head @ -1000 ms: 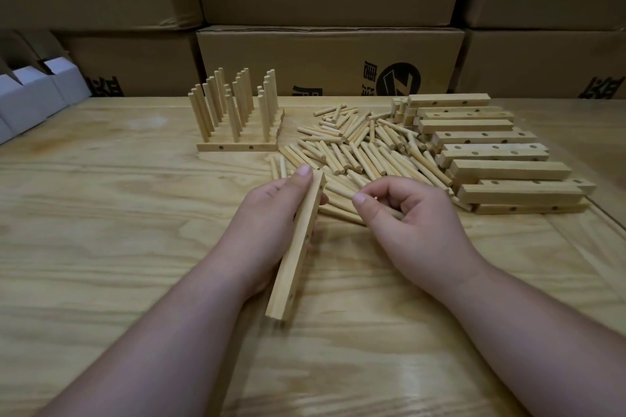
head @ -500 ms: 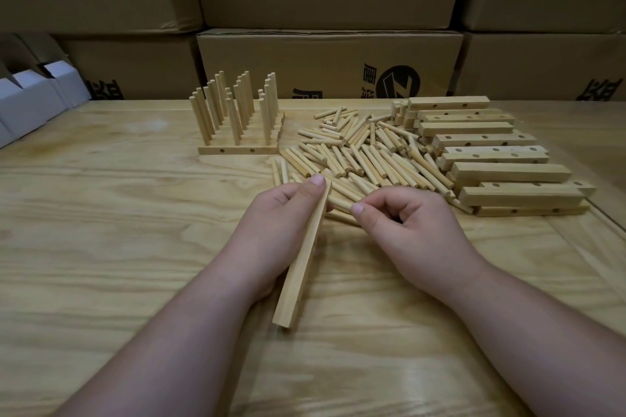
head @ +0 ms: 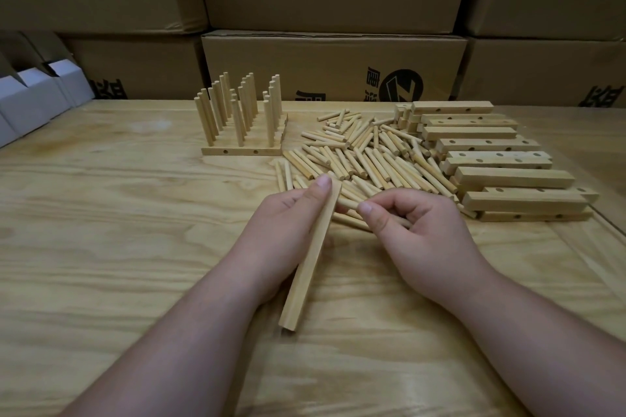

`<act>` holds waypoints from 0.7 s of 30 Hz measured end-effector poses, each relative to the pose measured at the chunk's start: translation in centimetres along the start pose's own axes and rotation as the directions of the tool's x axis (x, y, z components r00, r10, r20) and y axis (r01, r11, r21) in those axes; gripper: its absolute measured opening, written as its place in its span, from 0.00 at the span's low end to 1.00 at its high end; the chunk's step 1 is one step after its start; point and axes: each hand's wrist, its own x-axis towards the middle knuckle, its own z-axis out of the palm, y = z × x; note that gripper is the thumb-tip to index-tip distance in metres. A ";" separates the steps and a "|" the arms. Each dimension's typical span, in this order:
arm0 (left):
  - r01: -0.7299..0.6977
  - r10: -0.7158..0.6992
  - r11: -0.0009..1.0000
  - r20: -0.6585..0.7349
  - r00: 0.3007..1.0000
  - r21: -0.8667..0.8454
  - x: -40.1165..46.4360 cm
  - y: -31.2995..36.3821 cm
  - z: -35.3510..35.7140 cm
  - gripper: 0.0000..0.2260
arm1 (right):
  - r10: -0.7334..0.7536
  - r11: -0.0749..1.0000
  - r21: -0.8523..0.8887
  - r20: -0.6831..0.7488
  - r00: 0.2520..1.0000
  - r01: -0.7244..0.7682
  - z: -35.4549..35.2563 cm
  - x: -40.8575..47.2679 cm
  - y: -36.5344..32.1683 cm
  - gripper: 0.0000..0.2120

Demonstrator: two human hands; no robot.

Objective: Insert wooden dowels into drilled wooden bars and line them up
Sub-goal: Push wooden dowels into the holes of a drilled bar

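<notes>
The left hand [head: 288, 230] grips a long pale square-section wooden bar [head: 311, 254], fingers curled round it, near end resting on the light plywood worktop [head: 118, 247]. The right hand [head: 416, 234] pinches a short pale round wooden dowel [head: 347, 203] between thumb and fingers, just beside the bar's far end. The bar's drilled face is hidden here; turn it toward the dowel, keep the bar braced, and push the dowel in square to the hole.

Bare surface [head: 101, 230] lies open at near left and near right. Far centre is blocked by upright dowelled bars [head: 242, 125], loose dowels [head: 366, 156] and stacked bars [head: 501, 166] on the right; cardboard boxes [head: 332, 68] wall the far edge.
</notes>
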 end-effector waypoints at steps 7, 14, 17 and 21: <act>0.070 -0.072 0.993 -0.013 0.997 -0.096 -0.1 0.2 0.0 0.15 | 0.059 0.990 0.136 -0.166 0.984 -0.036 0.0 0.3 -0.3 0.04; 0.127 -0.162 0.950 -0.105 0.981 -0.284 0.2 0.6 -0.1 0.19 | 0.093 0.893 0.448 -0.120 0.988 -0.030 -0.4 0.2 -0.2 0.13; 0.136 -0.193 0.927 -0.134 0.972 -0.351 0.4 0.5 -0.2 0.20 | 0.056 0.993 0.111 -0.141 0.988 -0.041 -0.3 0.3 0.6 0.12; 0.135 -0.211 0.899 -0.141 0.967 -0.416 0.5 0.7 -0.1 0.20 | 0.078 0.944 -0.323 0.007 0.997 -0.072 0.6 0.4 1.1 0.06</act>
